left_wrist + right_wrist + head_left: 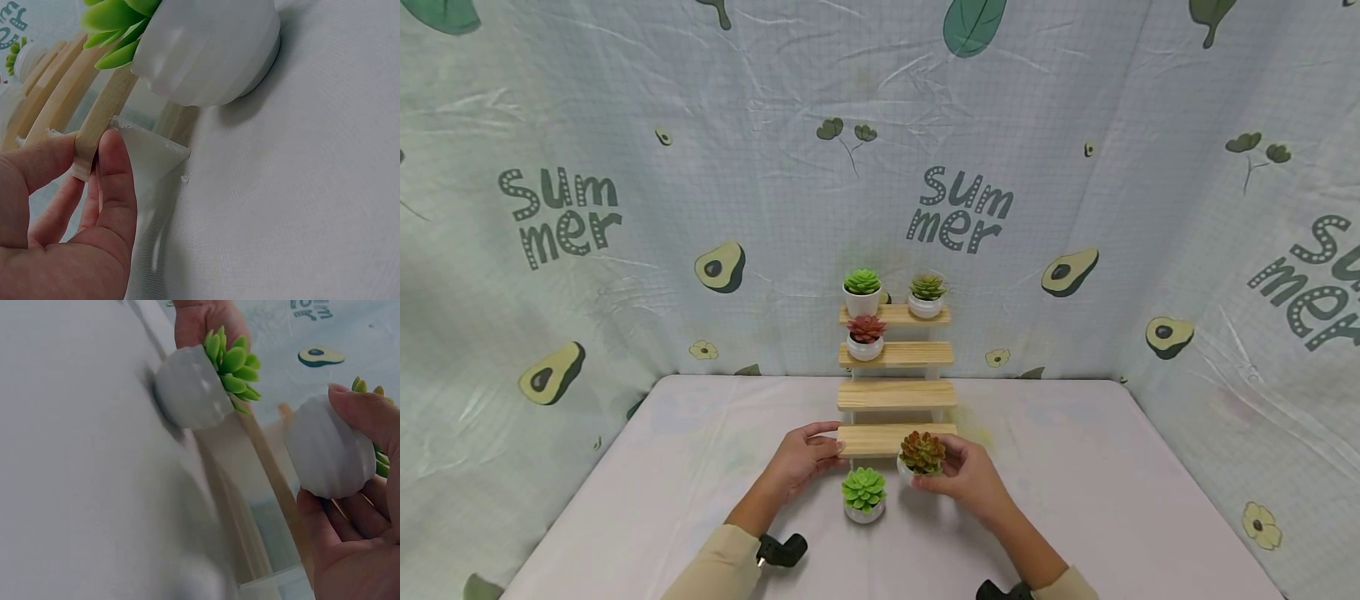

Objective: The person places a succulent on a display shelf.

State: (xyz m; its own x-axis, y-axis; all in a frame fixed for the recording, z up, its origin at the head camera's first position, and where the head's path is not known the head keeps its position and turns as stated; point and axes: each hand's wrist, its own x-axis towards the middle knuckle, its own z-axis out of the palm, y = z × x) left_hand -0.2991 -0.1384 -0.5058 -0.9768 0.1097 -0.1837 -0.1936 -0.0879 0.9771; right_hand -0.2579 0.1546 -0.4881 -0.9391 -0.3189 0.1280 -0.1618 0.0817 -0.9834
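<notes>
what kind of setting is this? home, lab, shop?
Likely a staged recording booth, not a home: a printed "summer" avocado backdrop cloth wraps a covered table, with only a small wooden step shelf of potted succulents.

My right hand (pixel 966 475) hides most of the white ribbed pot (pixel 907 472) beneath the reddish-brown succulent (pixel 922 451).

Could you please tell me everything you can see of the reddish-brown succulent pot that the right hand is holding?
The reddish-brown succulent pot is a small, round, ribbed white pot, seemingly ceramic, topped by a rosette of rust-red leaves with green tips. It is upright, just in front of the right end of the wooden stand's lowest step. The right hand cups it, thumb and fingers curled round its body.
</notes>
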